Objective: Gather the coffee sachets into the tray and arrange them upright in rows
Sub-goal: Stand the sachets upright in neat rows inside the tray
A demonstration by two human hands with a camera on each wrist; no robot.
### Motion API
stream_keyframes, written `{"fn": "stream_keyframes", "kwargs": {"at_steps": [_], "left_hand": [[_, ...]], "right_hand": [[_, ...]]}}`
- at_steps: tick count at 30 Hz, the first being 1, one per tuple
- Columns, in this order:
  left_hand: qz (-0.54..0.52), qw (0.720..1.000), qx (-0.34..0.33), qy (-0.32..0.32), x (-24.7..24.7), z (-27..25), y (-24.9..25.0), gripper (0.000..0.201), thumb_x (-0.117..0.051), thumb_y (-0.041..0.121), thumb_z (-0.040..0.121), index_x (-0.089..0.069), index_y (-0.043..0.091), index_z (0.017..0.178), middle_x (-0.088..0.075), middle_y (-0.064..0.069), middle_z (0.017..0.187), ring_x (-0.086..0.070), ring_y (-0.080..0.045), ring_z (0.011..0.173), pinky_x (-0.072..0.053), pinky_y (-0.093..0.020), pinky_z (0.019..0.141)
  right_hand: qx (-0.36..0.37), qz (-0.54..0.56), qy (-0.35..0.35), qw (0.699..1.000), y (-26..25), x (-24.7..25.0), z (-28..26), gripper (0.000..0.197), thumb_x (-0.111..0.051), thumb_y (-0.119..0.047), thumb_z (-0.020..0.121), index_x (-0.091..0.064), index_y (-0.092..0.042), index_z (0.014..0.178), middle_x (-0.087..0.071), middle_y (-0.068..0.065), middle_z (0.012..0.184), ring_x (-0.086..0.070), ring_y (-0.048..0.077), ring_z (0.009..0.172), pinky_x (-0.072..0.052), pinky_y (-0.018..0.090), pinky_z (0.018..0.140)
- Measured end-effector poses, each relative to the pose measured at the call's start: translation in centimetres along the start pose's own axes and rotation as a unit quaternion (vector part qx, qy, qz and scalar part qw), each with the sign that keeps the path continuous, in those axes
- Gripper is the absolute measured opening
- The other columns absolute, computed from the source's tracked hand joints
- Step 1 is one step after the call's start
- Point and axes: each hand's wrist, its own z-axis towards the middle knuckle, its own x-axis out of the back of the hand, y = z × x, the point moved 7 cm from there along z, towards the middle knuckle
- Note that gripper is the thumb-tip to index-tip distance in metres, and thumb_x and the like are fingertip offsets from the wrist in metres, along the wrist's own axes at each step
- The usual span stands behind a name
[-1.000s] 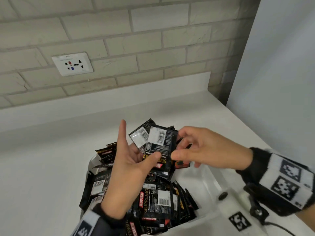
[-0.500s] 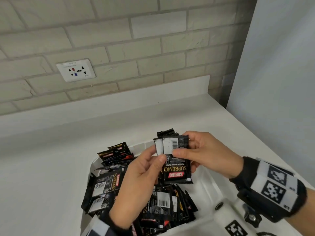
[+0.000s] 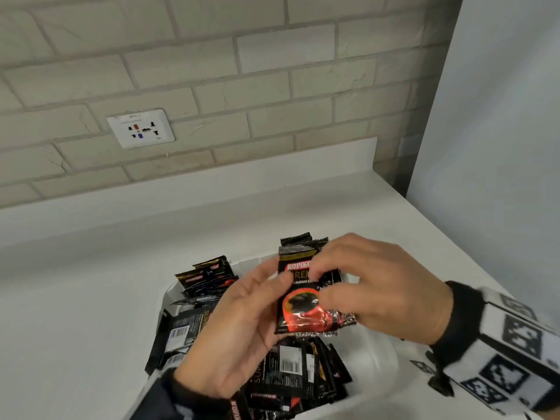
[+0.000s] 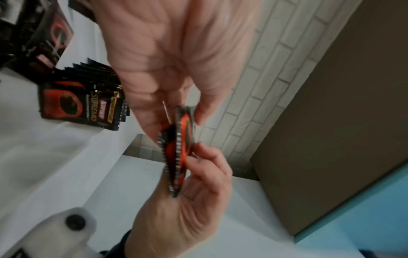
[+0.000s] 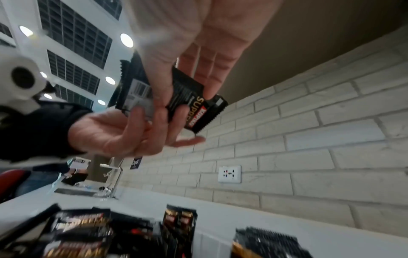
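Note:
A small stack of black coffee sachets (image 3: 303,310) is held upright above the white tray (image 3: 374,356), its red cup print facing me. My left hand (image 3: 280,281) pinches its left side, thumb on the front and fingers behind. From the right, my right hand (image 3: 321,283) grips the same stack, fingers curled over the front. The left wrist view shows the stack (image 4: 180,144) edge-on between both hands. Its back with a barcode appears in the right wrist view (image 5: 187,99). Many loose sachets (image 3: 291,368) lie in the tray. A few sachets (image 3: 209,277) lean at its far left corner.
The tray sits on a white countertop (image 3: 91,283) against a brick wall with a socket (image 3: 141,128). A pale panel (image 3: 500,147) stands along the right, just beyond the counter's right edge. Some sachets (image 3: 172,338) hang over the tray's left rim.
The stack has been turned from its barcode side to its printed front. My right hand has moved over the front of it, and both hands have closed in on it.

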Motion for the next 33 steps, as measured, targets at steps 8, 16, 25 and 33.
{"fn": "stream_keyframes", "kwargs": {"at_steps": [8, 16, 25, 33], "left_hand": [[0.13, 0.973, -0.141, 0.127, 1.9, 0.0, 1.1, 0.063, -0.068, 0.005, 0.058, -0.056, 0.018, 0.118, -0.074, -0.007, 0.08, -0.07, -0.017, 0.075, -0.054, -0.034, 0.074], [0.147, 0.969, -0.156, 0.126, 1.1, 0.0, 1.1, 0.061, -0.07, 0.003, 0.049, -0.057, 0.013, 0.108, -0.074, -0.001, 0.079, -0.069, -0.01, 0.073, -0.056, -0.027, 0.071], [0.238, 0.955, -0.161, 0.073, 0.3, -0.2, 1.3, 0.028, -0.064, -0.006, 0.072, -0.067, 0.014, 0.091, -0.075, 0.0, 0.08, -0.071, -0.01, 0.071, -0.053, -0.016, 0.059], [0.431, 0.886, -0.164, 0.051, 0.2, 0.4, 3.1, 0.027, -0.068, 0.016, 0.08, -0.064, 0.037, 0.095, -0.072, 0.016, 0.09, -0.065, 0.002, 0.081, -0.049, -0.009, 0.07]], "right_hand": [[-0.305, 0.264, 0.034, 0.914, 4.6, -1.3, -3.0, 0.028, -0.044, -0.011, 0.084, -0.049, -0.032, 0.101, -0.046, -0.021, 0.119, -0.046, -0.002, 0.113, -0.04, 0.011, 0.089], [-0.463, 0.469, 0.007, 0.752, 4.7, -3.8, -2.4, 0.046, -0.074, -0.006, 0.072, -0.051, -0.037, 0.098, -0.058, -0.003, 0.089, -0.059, 0.017, 0.063, -0.054, 0.033, 0.056], [-0.368, 0.27, -0.062, 0.888, 4.5, -2.2, -0.5, 0.05, -0.076, -0.03, 0.071, -0.049, -0.046, 0.11, -0.048, -0.019, 0.102, -0.051, -0.005, 0.084, -0.044, 0.012, 0.072], [-0.254, 0.111, -0.268, 0.923, 4.6, -1.8, 2.8, 0.032, -0.065, -0.025, 0.082, -0.057, -0.032, 0.112, -0.064, -0.013, 0.095, -0.053, 0.007, 0.082, -0.046, 0.034, 0.076]]}}
